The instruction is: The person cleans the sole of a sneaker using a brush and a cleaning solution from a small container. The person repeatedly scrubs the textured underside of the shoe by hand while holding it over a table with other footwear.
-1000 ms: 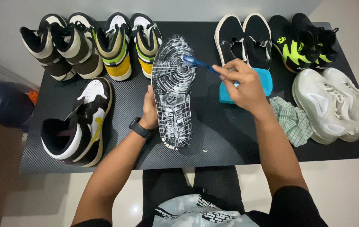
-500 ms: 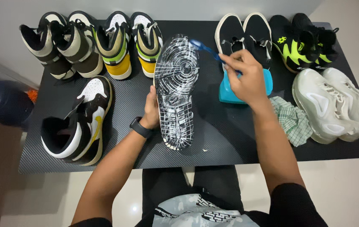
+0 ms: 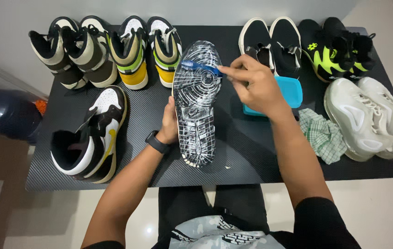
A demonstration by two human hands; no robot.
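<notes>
My left hand (image 3: 169, 123) grips a sneaker (image 3: 196, 103) on its side, the soapy black-and-white sole turned up toward me. A black watch sits on that wrist. My right hand (image 3: 252, 85) holds a blue toothbrush (image 3: 201, 67), its head pressed on the left of the sole's forefoot. The sneaker's mate (image 3: 88, 133), black, white and yellow, lies to the left on the black table (image 3: 247, 152).
A blue tub (image 3: 288, 92) sits just behind my right hand, a green checked cloth (image 3: 323, 133) beside it. Pairs of shoes line the table's far edge, and a white pair (image 3: 371, 115) lies at the right. A dark blue round object (image 3: 3, 113) stands left of the table.
The toothbrush went from the sole's forefoot out to beyond its right edge, then back across to the left side of the forefoot. The left hand kept its hold on the sneaker.
</notes>
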